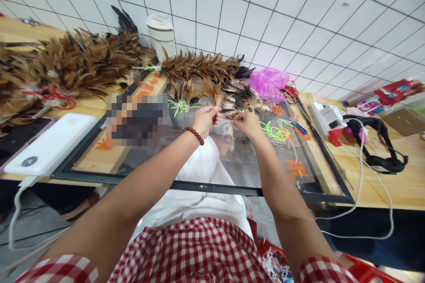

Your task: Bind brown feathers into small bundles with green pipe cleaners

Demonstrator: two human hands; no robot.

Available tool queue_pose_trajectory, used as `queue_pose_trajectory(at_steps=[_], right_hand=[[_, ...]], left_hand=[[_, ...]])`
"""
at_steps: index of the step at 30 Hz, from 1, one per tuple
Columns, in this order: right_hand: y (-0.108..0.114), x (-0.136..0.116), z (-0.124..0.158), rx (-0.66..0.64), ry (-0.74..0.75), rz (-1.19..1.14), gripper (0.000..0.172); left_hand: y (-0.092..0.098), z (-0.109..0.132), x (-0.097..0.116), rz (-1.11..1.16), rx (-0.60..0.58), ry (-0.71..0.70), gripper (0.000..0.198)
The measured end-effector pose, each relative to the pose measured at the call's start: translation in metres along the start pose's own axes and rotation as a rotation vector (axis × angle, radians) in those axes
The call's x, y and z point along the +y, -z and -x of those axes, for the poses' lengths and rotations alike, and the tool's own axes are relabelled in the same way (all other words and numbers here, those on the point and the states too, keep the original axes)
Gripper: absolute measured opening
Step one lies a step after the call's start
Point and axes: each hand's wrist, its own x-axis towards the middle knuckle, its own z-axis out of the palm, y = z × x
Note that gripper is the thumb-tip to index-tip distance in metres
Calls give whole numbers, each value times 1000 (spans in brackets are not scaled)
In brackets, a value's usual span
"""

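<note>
My left hand (206, 120), with a dark red bead bracelet (195, 136) at its wrist, is closed on a small fan of brown feathers (211, 90) that stands up from the fingertips. Close by on the right, my right hand (247, 123) is pinched at the near edge of a pile of loose mottled feathers (244, 97); what lies between its fingertips is too small to make out. Both hands are just above a black-framed glass panel (245, 166). Left of them is a feather bunch (184, 93) with bright green cords (181, 107).
Long brown feather garlands (199, 65) lie along the back, with a larger heap (89, 59) at left. Around them are a white cup (161, 35), pink plastic (269, 83), green cord (275, 131), a blue tool (299, 127), a white power bank (51, 143) and a power strip (320, 117) with cables.
</note>
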Motion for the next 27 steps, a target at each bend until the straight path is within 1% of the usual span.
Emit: queue_pose_trajectory(at_steps=[2, 4, 5, 6, 8, 11, 15, 22, 27], right_hand=[[-3, -2, -2, -18, -13, -298, 14], [-4, -5, -3, -52, -43, -630, 18], [-3, -7, -3, -71, -56, -758, 20], [-3, -9, -2, -88, -63, -847, 22], [-2, -14, 0, -106, -60, -937, 26], [0, -17, 2, -75, -22, -958, 28], [-1, -18, 2, -22, 19, -919, 27], [-5, -19, 2, 9, 62, -866, 20], [-11, -19, 3, 24, 100, -837, 15]], left_hand=[[-1, 2, 2, -18, 2, 12, 14], [-3, 5, 3, -42, -2, 34, 14], [-3, 6, 3, -54, -7, 47, 13], [-4, 6, 3, -66, -11, 58, 13], [-4, 6, 2, -86, -10, 74, 13], [-4, 6, 2, -117, -16, 94, 13], [-4, 8, 4, -141, -57, 116, 12], [-3, 7, 5, -151, -62, 118, 14], [-3, 6, 1, -209, -126, 113, 15]])
